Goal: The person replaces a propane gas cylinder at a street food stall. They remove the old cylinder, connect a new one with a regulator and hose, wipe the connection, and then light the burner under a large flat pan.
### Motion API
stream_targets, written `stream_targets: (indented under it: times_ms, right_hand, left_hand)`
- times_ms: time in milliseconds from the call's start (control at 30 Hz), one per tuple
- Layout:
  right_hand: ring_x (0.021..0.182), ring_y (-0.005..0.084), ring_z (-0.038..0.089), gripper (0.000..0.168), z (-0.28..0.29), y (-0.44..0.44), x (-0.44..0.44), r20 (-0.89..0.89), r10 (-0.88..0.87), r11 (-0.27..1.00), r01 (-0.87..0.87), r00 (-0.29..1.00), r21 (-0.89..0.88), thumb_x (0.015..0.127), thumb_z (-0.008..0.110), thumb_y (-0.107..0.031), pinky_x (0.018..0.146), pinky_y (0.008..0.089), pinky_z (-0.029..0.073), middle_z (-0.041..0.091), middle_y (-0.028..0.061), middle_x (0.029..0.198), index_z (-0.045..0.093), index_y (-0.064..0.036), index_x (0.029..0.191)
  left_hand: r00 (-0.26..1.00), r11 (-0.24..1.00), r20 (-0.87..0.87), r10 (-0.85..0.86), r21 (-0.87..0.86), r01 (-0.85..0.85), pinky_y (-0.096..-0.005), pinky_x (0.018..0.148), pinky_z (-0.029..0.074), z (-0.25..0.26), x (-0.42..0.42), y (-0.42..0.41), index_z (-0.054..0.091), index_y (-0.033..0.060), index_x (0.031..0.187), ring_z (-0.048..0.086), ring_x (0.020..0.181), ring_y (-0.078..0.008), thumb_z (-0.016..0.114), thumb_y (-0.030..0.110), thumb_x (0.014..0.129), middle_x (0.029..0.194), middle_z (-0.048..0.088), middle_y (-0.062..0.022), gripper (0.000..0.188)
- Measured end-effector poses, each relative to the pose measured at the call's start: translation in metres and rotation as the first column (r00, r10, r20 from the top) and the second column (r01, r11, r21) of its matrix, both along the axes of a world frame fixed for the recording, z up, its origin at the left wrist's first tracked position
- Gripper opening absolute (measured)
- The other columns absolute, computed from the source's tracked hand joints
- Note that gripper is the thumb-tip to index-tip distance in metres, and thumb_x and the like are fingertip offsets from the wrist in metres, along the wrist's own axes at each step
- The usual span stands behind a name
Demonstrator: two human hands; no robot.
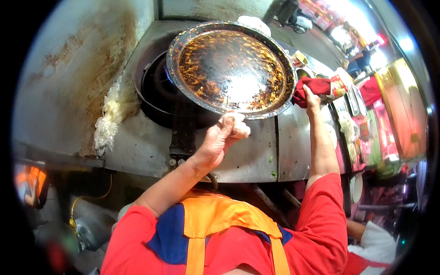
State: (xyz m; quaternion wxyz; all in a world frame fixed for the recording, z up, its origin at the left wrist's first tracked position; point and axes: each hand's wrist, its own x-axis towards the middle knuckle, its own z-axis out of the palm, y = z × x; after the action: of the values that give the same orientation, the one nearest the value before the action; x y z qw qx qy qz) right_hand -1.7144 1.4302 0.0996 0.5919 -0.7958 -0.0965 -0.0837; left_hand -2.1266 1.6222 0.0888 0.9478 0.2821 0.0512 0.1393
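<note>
A large round metal pan (237, 68), dark, with browned bits stuck around its inside, is held tilted above the steel stove top. At its near rim my left hand (223, 137) is closed on a pale cloth (233, 120) pressed against the edge. My right hand (312, 98) grips a dark red cloth (318, 86) at the pan's right rim. Behind and left of the pan lies a black burner (156, 89) with a small blue flame showing. How far the pan stands above the burner, I cannot tell.
Crumpled clear plastic (107, 129) lies left of the burner, by a stained metal wall (86, 68). Bowls and packets stand beyond my right hand. A white bundle (254, 24) sits behind the pan. Another person's sleeve (376, 240) shows at lower right, a gas cylinder (92, 230) at lower left.
</note>
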Motion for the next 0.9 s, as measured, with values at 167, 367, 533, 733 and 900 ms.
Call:
stream_targets:
  times_ms: [167,367,533,733,900]
  right_hand:
    - [0.09,0.0182,0.066,0.057,0.015,0.025,0.0,-0.308,0.179,0.983,-0.161,0.934,0.085,0.076,0.082,-0.028,0.076,0.0342,0.055,0.066,0.0076,0.109,0.06,-0.001,0.121]
    - [0.083,0.0186,0.068,0.05,0.053,0.04,-0.04,-0.533,0.371,0.901,-0.433,0.76,0.01,0.076,0.082,-0.031,0.072,0.0341,0.057,0.069,0.0064,0.101,0.064,-0.004,0.115]
    - [0.101,0.0243,0.064,0.067,0.046,0.041,-0.021,-0.536,0.228,0.908,-0.376,0.813,-0.185,0.069,0.085,-0.029,0.087,0.0409,0.052,0.065,0.0135,0.114,0.058,0.002,0.122]
    - [0.076,0.0243,0.07,0.051,0.036,0.037,-0.015,-0.594,0.331,0.925,-0.376,0.734,0.05,0.072,0.082,-0.01,0.063,0.0372,0.06,0.068,0.0135,0.098,0.057,0.005,0.114]
    - [0.075,0.0197,0.069,0.036,0.031,0.047,-0.051,-0.605,0.263,0.948,-0.319,0.751,0.017,0.077,0.08,-0.009,0.067,0.034,0.06,0.069,0.0086,0.092,0.061,0.001,0.107]
  left_hand:
    - [0.973,0.982,-0.14,0.182,0.073,-0.173,-0.0345,0.083,0.055,-0.019,0.032,-0.026,0.058,0.0095,0.097,0.065,0.09,-0.0142,0.056,0.044,0.095,0.09,0.063,-0.0026,0.034]
    - [0.845,0.97,-0.477,0.242,0.148,-0.193,-0.0281,0.051,0.057,-0.019,0.066,-0.045,0.059,-0.001,0.104,0.068,0.064,-0.0176,0.051,0.068,0.088,0.082,0.066,-0.011,0.071]
    - [0.769,0.946,-0.556,0.316,0.129,-0.297,-0.0237,0.042,0.047,-0.024,0.095,-0.051,0.064,0.0051,0.088,0.058,0.052,-0.0089,0.053,0.063,0.09,0.07,0.064,-0.0037,0.059]
    - [0.746,0.892,-0.488,0.452,0.225,-0.393,-0.0228,0.046,0.046,-0.015,0.083,-0.047,0.066,0.0067,0.084,0.057,0.05,-0.0078,0.055,0.051,0.094,0.065,0.064,-0.0015,0.046]
    - [0.78,0.859,-0.359,0.512,0.186,-0.477,-0.016,0.041,0.039,-0.001,0.034,-0.011,0.069,0.008,0.094,0.055,0.051,-0.0032,0.054,0.046,0.097,0.07,0.065,0.0008,0.041]
